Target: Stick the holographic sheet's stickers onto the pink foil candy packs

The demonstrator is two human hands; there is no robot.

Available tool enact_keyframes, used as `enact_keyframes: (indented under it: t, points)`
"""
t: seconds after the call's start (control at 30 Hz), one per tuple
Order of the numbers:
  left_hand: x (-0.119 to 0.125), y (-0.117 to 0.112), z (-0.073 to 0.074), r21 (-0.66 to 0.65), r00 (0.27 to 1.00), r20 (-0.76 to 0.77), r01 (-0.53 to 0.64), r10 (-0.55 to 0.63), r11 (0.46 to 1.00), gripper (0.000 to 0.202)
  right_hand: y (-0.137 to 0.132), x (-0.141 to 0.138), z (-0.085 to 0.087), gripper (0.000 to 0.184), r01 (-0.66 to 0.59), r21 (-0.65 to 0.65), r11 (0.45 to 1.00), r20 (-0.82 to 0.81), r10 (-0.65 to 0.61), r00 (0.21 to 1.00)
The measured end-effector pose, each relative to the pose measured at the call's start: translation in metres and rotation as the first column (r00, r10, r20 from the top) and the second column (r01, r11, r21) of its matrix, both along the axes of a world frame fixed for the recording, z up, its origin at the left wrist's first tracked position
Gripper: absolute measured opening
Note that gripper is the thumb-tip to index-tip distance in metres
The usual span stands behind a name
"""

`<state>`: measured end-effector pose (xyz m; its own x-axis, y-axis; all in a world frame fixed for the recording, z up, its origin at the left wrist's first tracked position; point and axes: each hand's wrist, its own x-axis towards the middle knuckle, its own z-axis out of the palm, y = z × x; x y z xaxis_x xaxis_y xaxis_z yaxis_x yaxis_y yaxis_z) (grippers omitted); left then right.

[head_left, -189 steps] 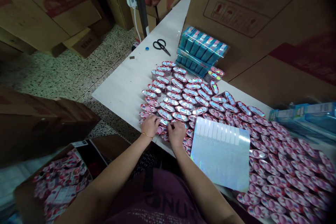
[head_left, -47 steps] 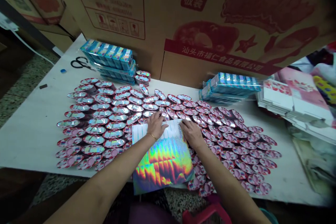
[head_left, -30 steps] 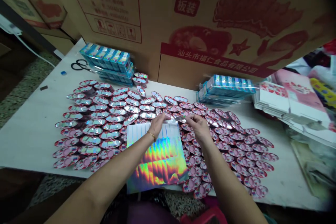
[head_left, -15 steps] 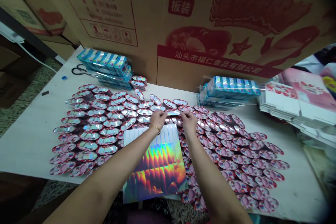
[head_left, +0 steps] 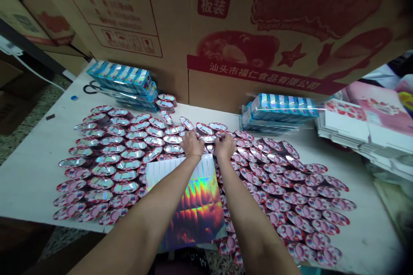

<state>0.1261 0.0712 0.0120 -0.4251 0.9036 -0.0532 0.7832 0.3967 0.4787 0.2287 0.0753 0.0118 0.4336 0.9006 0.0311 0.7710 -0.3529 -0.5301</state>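
Observation:
Several pink oval boxes [head_left: 277,180] lie in rows over the white table [head_left: 35,167]; those on the left carry shiny holographic tops [head_left: 129,154]. A holographic sticker sheet [head_left: 190,197] rests on them in front of me. Beyond its far edge, my left hand [head_left: 192,142] and my right hand [head_left: 225,145] are side by side with fingers curled. Each pinches one end of a silver sticker strip [head_left: 208,139] and holds it down on an oval box in the middle of the spread.
Large printed cardboard cartons [head_left: 258,30] wall off the back of the table. Shrink-wrapped blue packs stand at back left [head_left: 122,81] and back right [head_left: 280,109]. Black scissors [head_left: 88,89] lie far left. Flat pink-and-white cartons [head_left: 364,124] are stacked at right.
Both hands peeled a strip off the sheet's top edge, carried it forward between them and lowered it onto an oval box. The view shifted slightly forward.

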Motion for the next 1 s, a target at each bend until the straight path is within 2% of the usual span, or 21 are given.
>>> enact_keyframes:
  t: [0.07, 0.13, 0.2, 0.23, 0.3, 0.37, 0.43, 0.5, 0.57, 0.63, 0.67, 0.73, 0.8, 0.87, 0.93, 1.0]
  points:
    - [-0.003, 0.002, 0.008, -0.001, 0.999, 0.036, -0.012, 0.012, 1.0, 0.023, -0.003, 0.008, 0.008, 0.018, -0.103, 0.007, 0.995, 0.022, 0.103, 0.994]
    - [-0.017, -0.004, 0.019, 0.058, 0.996, 0.082, 0.027, -0.031, 0.998, 0.024, -0.018, 0.019, 0.016, 0.019, -0.293, -0.004, 0.956, 0.013, 0.293, 0.956]
    - [-0.045, -0.024, 0.031, 0.166, 0.987, 0.113, 0.094, -0.114, 0.982, 0.025, -0.043, 0.031, 0.023, 0.023, -0.436, -0.063, 0.898, -0.045, 0.434, 0.9]
    - [-0.064, -0.041, 0.036, 0.212, 0.979, 0.122, 0.135, -0.163, 0.968, 0.026, -0.058, 0.037, 0.026, 0.026, -0.463, -0.109, 0.879, -0.078, 0.457, 0.886]
    - [-0.101, -0.083, 0.042, 0.21, 0.976, 0.132, 0.144, -0.175, 0.967, 0.033, -0.091, 0.043, 0.027, 0.026, -0.498, -0.169, 0.851, -0.144, 0.478, 0.866]
    - [-0.13, -0.131, 0.042, 0.081, 0.969, 0.226, 0.084, -0.1, 0.993, 0.043, -0.12, 0.043, 0.025, 0.021, -0.523, -0.135, 0.842, -0.225, 0.488, 0.843]
    - [-0.145, -0.17, 0.039, -0.058, 0.934, 0.354, 0.068, -0.044, 0.996, 0.052, -0.14, 0.035, 0.022, 0.019, -0.504, -0.044, 0.862, -0.383, 0.452, 0.806]
    - [-0.148, -0.192, 0.037, -0.106, 0.891, 0.454, 0.056, -0.002, 0.993, 0.057, -0.151, 0.024, 0.022, 0.022, -0.423, 0.009, 0.906, -0.621, 0.337, 0.708]
    - [-0.147, -0.198, 0.038, -0.047, 0.884, 0.467, -0.011, 0.032, 0.999, 0.06, -0.156, 0.014, 0.027, 0.026, -0.344, -0.018, 0.939, -0.824, 0.181, 0.536]
    - [-0.148, -0.195, 0.04, 0.039, 0.865, 0.5, -0.083, 0.052, 0.996, 0.065, -0.156, 0.009, 0.037, 0.028, -0.324, -0.061, 0.944, -0.925, 0.068, 0.375]
    - [-0.151, -0.192, 0.041, 0.057, 0.826, 0.561, -0.11, 0.059, 0.992, 0.067, -0.155, 0.009, 0.042, 0.029, -0.311, -0.066, 0.948, -0.945, 0.041, 0.325]
    - [-0.157, -0.19, 0.044, 0.026, 0.698, 0.711, -0.144, 0.084, 0.989, 0.07, -0.15, 0.011, 0.052, 0.031, -0.247, -0.044, 0.968, -0.958, 0.029, 0.284]
    - [-0.16, -0.192, 0.049, -0.038, 0.575, 0.807, -0.18, 0.137, 0.983, 0.072, -0.144, 0.016, 0.059, 0.032, -0.147, -0.012, 0.989, -0.955, 0.032, 0.295]
    - [-0.16, -0.197, 0.053, -0.069, 0.495, 0.856, -0.182, 0.152, 0.981, 0.072, -0.14, 0.019, 0.066, 0.033, -0.1, 0.001, 0.995, -0.953, 0.031, 0.301]
    - [-0.157, -0.2, 0.056, -0.061, 0.474, 0.87, -0.172, 0.137, 0.983, 0.07, -0.14, 0.02, 0.072, 0.034, -0.118, -0.001, 0.993, -0.958, 0.033, 0.284]
    - [-0.153, -0.201, 0.058, -0.035, 0.519, 0.845, -0.189, 0.13, 0.981, 0.067, -0.141, 0.019, 0.078, 0.035, -0.147, 0.009, 0.989, -0.965, 0.048, 0.259]
